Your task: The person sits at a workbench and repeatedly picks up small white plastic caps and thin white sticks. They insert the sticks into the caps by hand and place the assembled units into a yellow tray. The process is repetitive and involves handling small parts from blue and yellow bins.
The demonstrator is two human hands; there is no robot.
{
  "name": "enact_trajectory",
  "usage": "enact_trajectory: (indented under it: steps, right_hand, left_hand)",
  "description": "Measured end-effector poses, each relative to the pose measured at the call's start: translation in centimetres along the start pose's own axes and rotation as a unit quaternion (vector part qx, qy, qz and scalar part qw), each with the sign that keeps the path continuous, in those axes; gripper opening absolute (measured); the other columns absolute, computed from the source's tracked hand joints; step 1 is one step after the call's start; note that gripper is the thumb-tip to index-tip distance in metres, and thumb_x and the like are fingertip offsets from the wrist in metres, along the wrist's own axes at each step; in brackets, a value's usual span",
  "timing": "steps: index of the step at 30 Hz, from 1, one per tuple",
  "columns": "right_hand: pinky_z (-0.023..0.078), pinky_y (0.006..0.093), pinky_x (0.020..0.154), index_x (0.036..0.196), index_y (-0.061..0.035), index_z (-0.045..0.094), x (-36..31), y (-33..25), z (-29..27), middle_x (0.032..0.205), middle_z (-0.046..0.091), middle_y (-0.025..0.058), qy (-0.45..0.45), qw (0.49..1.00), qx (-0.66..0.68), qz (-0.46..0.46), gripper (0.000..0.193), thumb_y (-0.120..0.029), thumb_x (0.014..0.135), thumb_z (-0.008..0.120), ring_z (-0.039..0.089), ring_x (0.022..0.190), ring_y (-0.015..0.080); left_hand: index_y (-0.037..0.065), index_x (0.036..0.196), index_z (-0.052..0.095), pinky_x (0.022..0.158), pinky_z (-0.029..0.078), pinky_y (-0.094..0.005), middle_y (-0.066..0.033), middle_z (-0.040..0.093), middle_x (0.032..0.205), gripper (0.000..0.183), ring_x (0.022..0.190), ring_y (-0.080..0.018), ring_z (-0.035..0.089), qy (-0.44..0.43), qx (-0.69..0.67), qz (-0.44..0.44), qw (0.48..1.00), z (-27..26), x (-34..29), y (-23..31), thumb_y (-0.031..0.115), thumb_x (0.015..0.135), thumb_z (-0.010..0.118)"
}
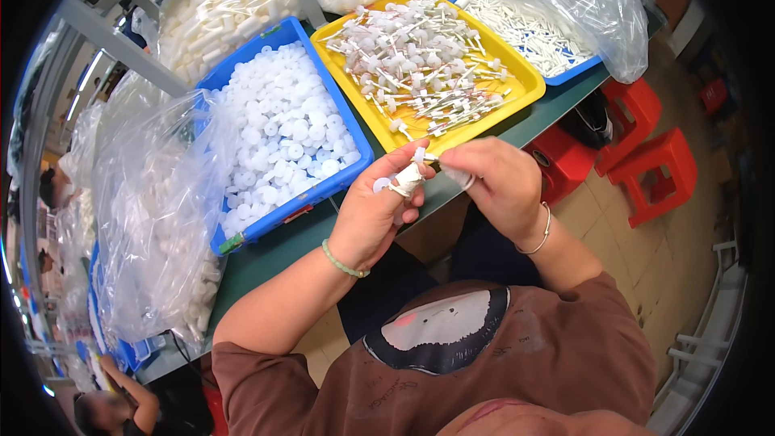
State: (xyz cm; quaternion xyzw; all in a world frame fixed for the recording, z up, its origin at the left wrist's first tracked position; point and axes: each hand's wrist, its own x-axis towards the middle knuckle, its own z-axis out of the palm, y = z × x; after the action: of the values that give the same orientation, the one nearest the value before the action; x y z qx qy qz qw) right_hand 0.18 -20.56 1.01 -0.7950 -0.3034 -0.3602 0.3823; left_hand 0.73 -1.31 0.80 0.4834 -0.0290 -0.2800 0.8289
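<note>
My brown shirt (565, 339) is carrying small dark lettering (386, 391) near its printed figure. One small white piece (420, 155) is sitting at my fingertips, above the bench edge, just in front of one yellow tray (517, 95). My left hand (367, 214) is gripping it between curled fingers; my right hand (504, 186) is pinching near its end. Two blue trays (323, 89) (577, 74) are flanking the yellow one, all three holding too many white parts to count.
</note>
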Motion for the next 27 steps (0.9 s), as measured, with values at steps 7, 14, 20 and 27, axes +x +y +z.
enact_trajectory:
  steps: [7,14,20,27]
  right_hand:
    - [0.047,0.0367,0.065,0.093,-0.0015,0.064,8.7,7.9,1.1,0.082,0.064,0.0151,0.065,0.996,-0.043,0.049,0.015,-0.013,0.084,0.061,0.060,0.070,0.0298]
    - [0.042,0.0281,0.070,0.097,-0.0023,0.055,8.3,6.9,-0.5,0.081,0.051,0.0026,-0.083,0.951,0.088,0.285,0.016,-0.016,0.092,0.050,0.048,0.075,0.0122]
    - [0.041,0.0292,0.073,0.098,-0.0023,0.044,1.6,2.5,-0.8,0.081,0.046,0.0087,-0.140,0.931,0.225,0.252,0.007,-0.007,0.092,0.043,0.045,0.074,0.0177]
    - [0.043,0.0274,0.068,0.100,-0.0010,0.052,0.0,-0.5,-0.5,0.082,0.055,0.0103,-0.106,0.948,0.203,0.223,0.012,-0.001,0.089,0.048,0.052,0.072,0.0168]
  left_hand:
    - [0.008,0.132,0.045,0.051,0.036,-0.0164,-0.0052,0.057,0.106,0.045,0.074,-0.0076,0.047,-0.021,-0.067,-0.059,0.996,-0.2,0.1,0.3,0.035,0.096,0.049]
    - [0.008,0.115,0.051,0.054,0.040,-0.0218,-0.0134,0.054,0.115,0.028,0.079,-0.0170,0.050,-0.099,-0.204,-0.096,0.969,-1.0,-0.1,0.3,0.025,0.093,0.046]
    - [0.010,0.105,0.053,0.047,0.037,-0.0175,-0.0099,0.055,0.112,0.028,0.073,-0.0118,0.049,-0.051,-0.169,-0.103,0.979,-1.2,0.2,-0.1,0.036,0.098,0.044]
    - [0.012,0.102,0.053,0.044,0.032,-0.0161,-0.0051,0.052,0.099,0.033,0.069,-0.0098,0.045,-0.072,-0.155,-0.095,0.981,-0.7,0.0,0.2,0.041,0.098,0.038]
